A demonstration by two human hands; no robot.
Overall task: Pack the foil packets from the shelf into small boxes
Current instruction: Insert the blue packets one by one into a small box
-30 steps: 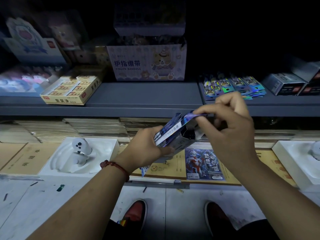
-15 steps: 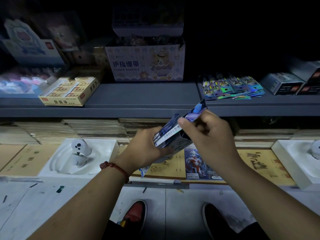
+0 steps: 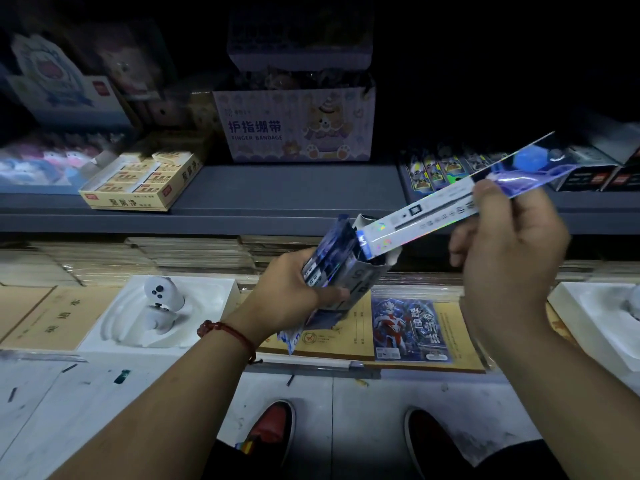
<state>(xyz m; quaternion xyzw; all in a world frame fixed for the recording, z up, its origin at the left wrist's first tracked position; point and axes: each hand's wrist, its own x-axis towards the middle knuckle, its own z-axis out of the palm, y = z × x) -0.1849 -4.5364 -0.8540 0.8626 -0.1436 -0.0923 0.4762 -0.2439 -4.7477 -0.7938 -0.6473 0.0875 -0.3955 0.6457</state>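
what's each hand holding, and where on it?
Left hand grips the small box around its lower half. Right hand pinches the foil packet toward its upper end; the lower end is at the box's open top.

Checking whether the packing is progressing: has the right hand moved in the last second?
Yes. The right hand, pinching a foil packet, went rightward: it was above the hero poster, now it sits past the poster's right edge.

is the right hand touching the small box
Apart. Head view: the right hand pinches the foil packet well clear of the small box, which the left hand holds.
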